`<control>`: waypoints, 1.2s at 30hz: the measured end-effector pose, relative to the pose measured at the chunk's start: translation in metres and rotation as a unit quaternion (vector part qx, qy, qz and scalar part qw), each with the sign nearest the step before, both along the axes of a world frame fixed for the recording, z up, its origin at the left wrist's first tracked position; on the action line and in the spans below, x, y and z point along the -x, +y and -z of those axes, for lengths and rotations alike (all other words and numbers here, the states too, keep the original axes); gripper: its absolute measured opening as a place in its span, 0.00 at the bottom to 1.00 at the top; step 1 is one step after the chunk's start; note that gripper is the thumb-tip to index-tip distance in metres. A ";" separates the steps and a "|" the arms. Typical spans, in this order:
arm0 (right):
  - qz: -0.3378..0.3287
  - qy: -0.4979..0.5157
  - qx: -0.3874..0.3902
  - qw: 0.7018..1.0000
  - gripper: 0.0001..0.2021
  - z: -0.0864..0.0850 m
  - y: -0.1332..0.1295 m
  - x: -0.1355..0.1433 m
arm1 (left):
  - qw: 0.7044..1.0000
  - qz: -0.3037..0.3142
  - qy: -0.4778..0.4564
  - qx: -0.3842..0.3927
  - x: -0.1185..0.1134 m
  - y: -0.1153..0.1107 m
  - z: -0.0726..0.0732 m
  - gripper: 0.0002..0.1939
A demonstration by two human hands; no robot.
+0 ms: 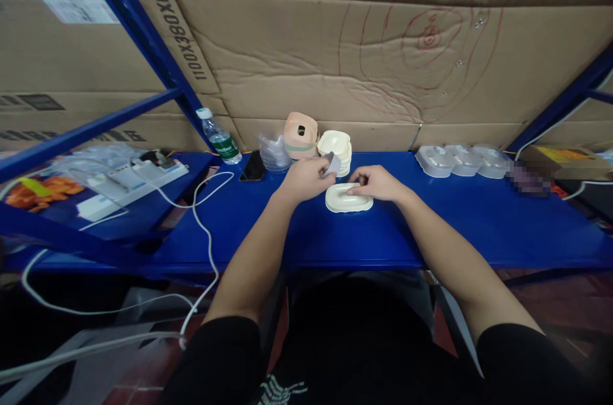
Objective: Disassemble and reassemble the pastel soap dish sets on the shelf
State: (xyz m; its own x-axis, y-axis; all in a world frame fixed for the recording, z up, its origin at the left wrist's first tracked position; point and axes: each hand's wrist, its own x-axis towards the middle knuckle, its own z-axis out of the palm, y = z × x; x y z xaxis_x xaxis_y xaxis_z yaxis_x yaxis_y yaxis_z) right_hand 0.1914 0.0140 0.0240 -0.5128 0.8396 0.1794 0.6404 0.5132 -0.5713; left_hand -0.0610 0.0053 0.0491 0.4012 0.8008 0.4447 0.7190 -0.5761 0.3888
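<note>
In front of me on the blue shelf lies a cream oval dish (340, 202) with a raised rim. My right hand (378, 183) is closed at its far right side, thumb over the inside and fingers curled behind. Between the fingertips of my left hand (309, 180) is a thin grey flat piece (333, 166), held just above the dish's far left side. What the piece is made of I cannot make out. Right behind my hands stands a stack of cream square dishes (336, 143). Beside it is a peach-coloured stack (301, 135) with a dark hole in its top piece.
Clear plastic cups (274, 152), a black phone (253, 167) and a water bottle (221, 138) stand left. A white power strip (134, 191) and loose white cable (209, 232) lie further left. Three translucent containers (462, 161) sit right. Cardboard (297, 53) backs the blue shelf (460, 220).
</note>
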 end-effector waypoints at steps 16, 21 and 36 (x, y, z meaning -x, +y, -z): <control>0.026 0.025 -0.163 0.986 0.63 0.003 0.011 -0.015 | 0.878 0.169 -0.347 0.284 0.006 0.025 0.013 0.27; -0.025 -0.057 -0.081 0.995 0.59 0.009 0.014 -0.023 | 0.913 0.177 -0.184 0.317 0.026 0.034 0.019 0.35; -0.059 -0.138 -0.012 0.989 0.54 0.009 0.011 -0.018 | 0.929 0.197 0.056 0.308 0.023 0.036 0.023 0.19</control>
